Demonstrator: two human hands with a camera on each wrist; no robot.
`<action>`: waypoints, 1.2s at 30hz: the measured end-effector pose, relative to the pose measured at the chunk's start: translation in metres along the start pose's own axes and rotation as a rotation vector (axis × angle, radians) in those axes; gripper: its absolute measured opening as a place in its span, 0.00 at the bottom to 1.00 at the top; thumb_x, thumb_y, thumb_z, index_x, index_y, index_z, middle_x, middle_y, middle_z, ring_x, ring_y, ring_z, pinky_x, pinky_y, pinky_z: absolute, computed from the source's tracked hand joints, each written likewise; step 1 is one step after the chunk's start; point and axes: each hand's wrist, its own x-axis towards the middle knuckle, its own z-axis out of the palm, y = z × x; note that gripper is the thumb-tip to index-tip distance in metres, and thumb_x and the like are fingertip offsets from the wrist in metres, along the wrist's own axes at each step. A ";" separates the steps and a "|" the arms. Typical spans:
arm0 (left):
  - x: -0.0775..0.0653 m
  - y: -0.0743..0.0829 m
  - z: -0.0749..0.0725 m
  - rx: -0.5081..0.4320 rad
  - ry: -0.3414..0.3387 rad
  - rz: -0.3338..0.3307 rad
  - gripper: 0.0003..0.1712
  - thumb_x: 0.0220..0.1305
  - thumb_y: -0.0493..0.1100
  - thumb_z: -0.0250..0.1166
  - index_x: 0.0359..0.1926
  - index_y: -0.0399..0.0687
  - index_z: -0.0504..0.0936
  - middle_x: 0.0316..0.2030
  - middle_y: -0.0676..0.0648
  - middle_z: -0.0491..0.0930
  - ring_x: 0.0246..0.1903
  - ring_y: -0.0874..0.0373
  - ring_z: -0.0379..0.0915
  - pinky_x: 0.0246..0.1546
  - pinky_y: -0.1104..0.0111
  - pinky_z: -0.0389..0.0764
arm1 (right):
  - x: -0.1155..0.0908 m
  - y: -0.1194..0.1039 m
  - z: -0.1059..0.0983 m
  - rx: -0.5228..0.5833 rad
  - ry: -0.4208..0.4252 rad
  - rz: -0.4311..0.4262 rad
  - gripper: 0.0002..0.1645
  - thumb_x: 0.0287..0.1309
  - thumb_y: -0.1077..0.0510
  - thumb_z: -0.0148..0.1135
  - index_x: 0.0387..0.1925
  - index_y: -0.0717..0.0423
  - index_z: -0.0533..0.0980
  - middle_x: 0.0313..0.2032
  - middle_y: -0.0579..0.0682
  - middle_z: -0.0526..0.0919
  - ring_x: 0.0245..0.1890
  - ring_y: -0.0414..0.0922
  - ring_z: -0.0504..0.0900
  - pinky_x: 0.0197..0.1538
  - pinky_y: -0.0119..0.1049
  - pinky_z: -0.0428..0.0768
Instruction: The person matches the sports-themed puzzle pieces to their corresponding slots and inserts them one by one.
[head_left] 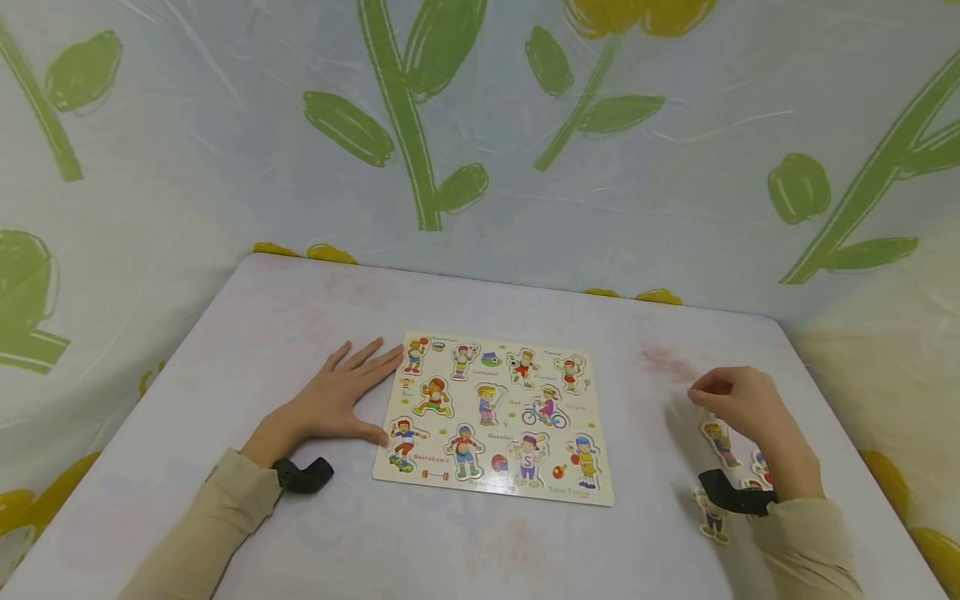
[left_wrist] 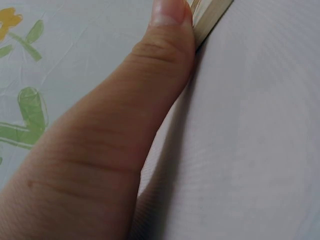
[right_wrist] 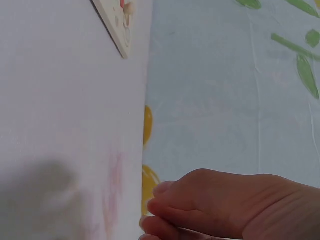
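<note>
My left hand [head_left: 335, 402] lies palm down with its fingers spread, at the left side of a wooden picture puzzle board [head_left: 480, 497]. Its thumb [left_wrist: 160, 65] presses against the board's edge, seen close up in the left wrist view. Figures of children playing sports cover the board, several with round knobs. To the right of the board, my right hand [head_left: 750, 404] hovers over the table, fingers curled and thumb tip against the forefinger; nothing shows between them. Beneath it lie loose puzzle pieces, among them a figure in a cap [head_left: 722, 442] and another [head_left: 712, 517], partly hidden by the wrist.
A pale cloth covers the table [head_left: 525, 558]. Behind its far edge hangs a flower-print curtain [head_left: 495, 250], which also comes down along both sides. Black wrist mounts [head_left: 303, 477] sit at both sleeve cuffs.
</note>
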 end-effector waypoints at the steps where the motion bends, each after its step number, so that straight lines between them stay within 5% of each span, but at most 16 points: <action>1: 0.000 0.000 0.000 0.000 0.000 0.000 0.72 0.41 0.86 0.61 0.79 0.51 0.51 0.77 0.53 0.50 0.76 0.46 0.38 0.72 0.42 0.35 | -0.002 0.003 -0.002 -0.007 -0.023 0.010 0.13 0.62 0.56 0.65 0.34 0.65 0.83 0.28 0.52 0.85 0.28 0.44 0.78 0.31 0.39 0.77; 8: 0.000 0.000 0.000 0.002 0.002 -0.003 0.72 0.41 0.86 0.61 0.79 0.51 0.52 0.77 0.52 0.51 0.76 0.46 0.39 0.72 0.42 0.36 | -0.012 0.025 -0.014 -0.023 -0.210 0.067 0.14 0.58 0.57 0.67 0.35 0.67 0.81 0.28 0.52 0.83 0.26 0.46 0.80 0.28 0.39 0.79; 16: 0.000 0.001 0.000 -0.005 0.000 -0.001 0.71 0.41 0.86 0.60 0.79 0.51 0.52 0.77 0.52 0.51 0.76 0.46 0.39 0.72 0.42 0.36 | -0.020 0.037 -0.010 -0.016 -0.301 0.123 0.12 0.55 0.57 0.69 0.34 0.64 0.82 0.27 0.48 0.80 0.27 0.45 0.76 0.30 0.39 0.77; 36: -0.001 0.000 0.000 0.000 -0.011 -0.012 0.72 0.41 0.86 0.60 0.79 0.52 0.50 0.78 0.53 0.49 0.77 0.47 0.37 0.72 0.43 0.34 | -0.018 0.041 0.002 -0.036 -0.201 0.096 0.08 0.50 0.60 0.69 0.25 0.62 0.82 0.18 0.45 0.77 0.21 0.43 0.74 0.25 0.37 0.74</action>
